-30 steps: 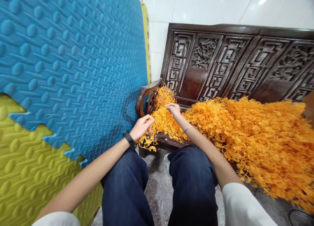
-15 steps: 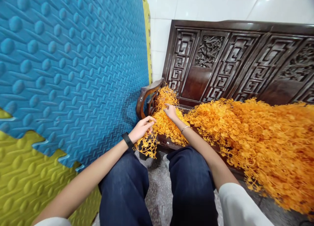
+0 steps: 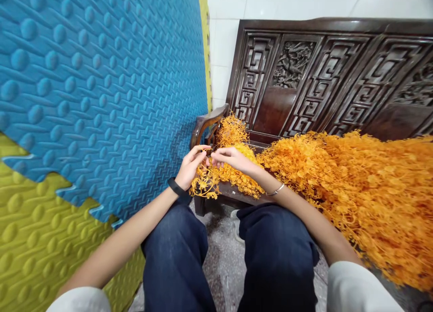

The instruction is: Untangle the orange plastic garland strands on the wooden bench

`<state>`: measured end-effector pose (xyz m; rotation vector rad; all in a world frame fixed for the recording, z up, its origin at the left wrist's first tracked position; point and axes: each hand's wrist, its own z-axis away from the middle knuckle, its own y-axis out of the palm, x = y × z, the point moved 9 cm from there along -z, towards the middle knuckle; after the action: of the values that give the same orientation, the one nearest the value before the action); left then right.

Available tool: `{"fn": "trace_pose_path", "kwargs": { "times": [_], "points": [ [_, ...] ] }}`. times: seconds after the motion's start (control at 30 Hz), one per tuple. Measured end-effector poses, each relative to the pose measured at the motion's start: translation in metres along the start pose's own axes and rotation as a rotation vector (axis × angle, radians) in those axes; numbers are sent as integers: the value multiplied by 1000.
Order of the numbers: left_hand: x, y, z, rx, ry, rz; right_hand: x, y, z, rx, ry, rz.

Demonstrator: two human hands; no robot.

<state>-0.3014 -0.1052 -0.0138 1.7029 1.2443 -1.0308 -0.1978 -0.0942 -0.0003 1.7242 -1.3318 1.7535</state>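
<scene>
My left hand (image 3: 192, 167), with a black band at the wrist, is closed on a sprig of orange plastic flowers (image 3: 204, 183) whose thin curly stems hang below the fingers. Close beside it, the fingers of my right hand (image 3: 232, 158) are pinched at a thin orange strand between the two hands. What lies inside the fingertips is partly hidden. Beneath and behind my right hand, a small heap of similar orange pieces (image 3: 248, 183) rests on the bench seat. A separate loose clump (image 3: 232, 130) sits by the armrest.
A carved dark wooden bench (image 3: 270, 111) stretches to the right, bearing a large orange pile (image 3: 365, 190). Its armrest (image 3: 203, 125) stands just beyond my left hand. Blue foam matting (image 3: 111, 86) rises on the left, with yellow foam (image 3: 30, 249) below. My knees are under my hands.
My right hand has drawn back from the heap toward my left hand, its fingers now pinched. The left hand has risen slightly with the sprig. The view has shifted a little.
</scene>
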Motion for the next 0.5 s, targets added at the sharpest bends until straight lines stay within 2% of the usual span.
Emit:
{"fn": "trace_pose_path", "kwargs": {
  "times": [0.2, 0.33, 0.5],
  "points": [
    [-8, 5, 0, -19, 67, -78, 40, 18, 23, -16, -171, 323],
    [-4, 7, 1, -13, 51, -75, 35, 20, 20, -8, -157, 469],
    [3, 7, 2, -7, -17, -7, 28, 6, 16, -93, -149, 573]
  ]
}}
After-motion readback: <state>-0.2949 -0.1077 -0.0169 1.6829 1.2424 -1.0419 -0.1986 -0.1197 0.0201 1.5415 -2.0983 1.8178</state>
